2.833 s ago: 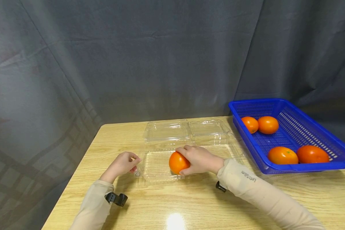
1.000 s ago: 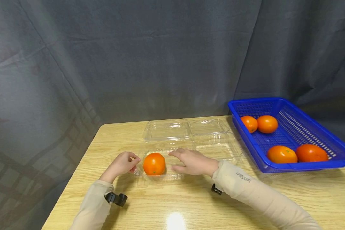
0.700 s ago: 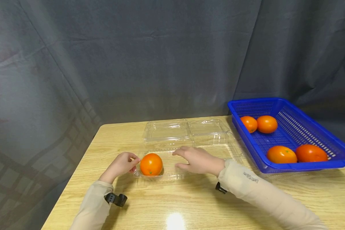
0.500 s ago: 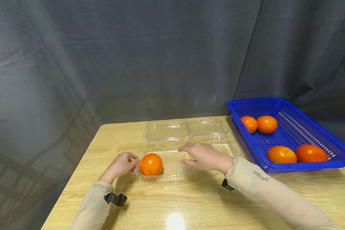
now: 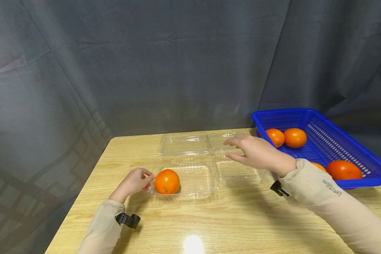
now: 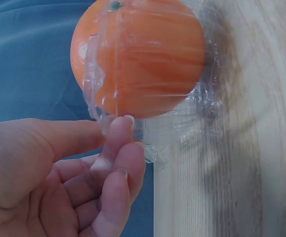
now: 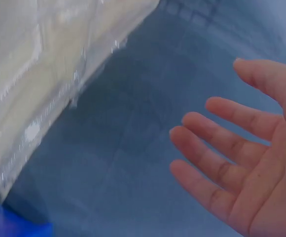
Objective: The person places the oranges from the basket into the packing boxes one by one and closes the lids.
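An orange (image 5: 167,181) sits at the left end of the near-left part of the clear plastic clamshell containers (image 5: 198,176). At that container's left edge my left hand (image 5: 134,183) pinches the thin plastic rim (image 6: 97,89) between thumb and forefinger; the left wrist view shows the orange behind this clear wall. My right hand (image 5: 257,152) holds nothing. Its fingers are spread and slightly bent, above the right-hand container (image 5: 238,172) and left of the blue basket. The right wrist view shows the bare palm (image 7: 276,187).
The blue plastic basket (image 5: 352,141) stands at the right with several orange fruits (image 5: 295,137) in it; my right forearm partly hides one at the front. Raised clear lids (image 5: 185,143) lie along the back of the wooden table (image 5: 165,225). A dark curtain (image 5: 177,70) hangs behind.
My right hand let go of the orange, which moved left to the container's end. The hand then drew back right and up toward the basket. My left hand stayed at the rim.
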### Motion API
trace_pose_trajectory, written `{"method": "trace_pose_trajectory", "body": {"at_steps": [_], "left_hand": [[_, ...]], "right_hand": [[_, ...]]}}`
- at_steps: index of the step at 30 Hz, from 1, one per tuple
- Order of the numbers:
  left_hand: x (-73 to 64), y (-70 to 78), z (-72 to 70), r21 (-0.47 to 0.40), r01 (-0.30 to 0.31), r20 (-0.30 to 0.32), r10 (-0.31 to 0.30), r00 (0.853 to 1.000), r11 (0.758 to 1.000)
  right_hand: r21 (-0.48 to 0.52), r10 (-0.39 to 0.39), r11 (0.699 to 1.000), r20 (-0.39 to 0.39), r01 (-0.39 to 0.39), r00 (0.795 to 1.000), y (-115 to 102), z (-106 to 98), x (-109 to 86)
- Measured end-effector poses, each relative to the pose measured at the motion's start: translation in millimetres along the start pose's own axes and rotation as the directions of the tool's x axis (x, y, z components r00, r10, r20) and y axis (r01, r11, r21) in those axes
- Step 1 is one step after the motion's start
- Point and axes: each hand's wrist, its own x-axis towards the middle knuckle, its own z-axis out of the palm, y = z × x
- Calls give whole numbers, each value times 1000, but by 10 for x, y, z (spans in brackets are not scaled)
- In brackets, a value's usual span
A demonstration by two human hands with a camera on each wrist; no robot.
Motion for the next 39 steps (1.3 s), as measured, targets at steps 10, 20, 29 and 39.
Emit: {"method": "trace_pose_trajectory", "body": {"at_steps": [10,20,29,39], "left_hand": [[4,-4,8,9,-1,-3,1,1000,1000],[8,-14,10,19,1,-10,0,1000,1000],[-7,-4,4,2,13,-5,-13,1000,1000],[-14,3,5,-9,20,-3,-20,1000,1000]], "right_hand": [[-44,118,992,62,-115,991,334,-282,-71],[-69,238,970,115,-232,964,761,-396,-113],[-73,332,943,188,-324,924,1141,-405,-166],[-58,422,906,225,-420,878,1417,-322,-184]]}}
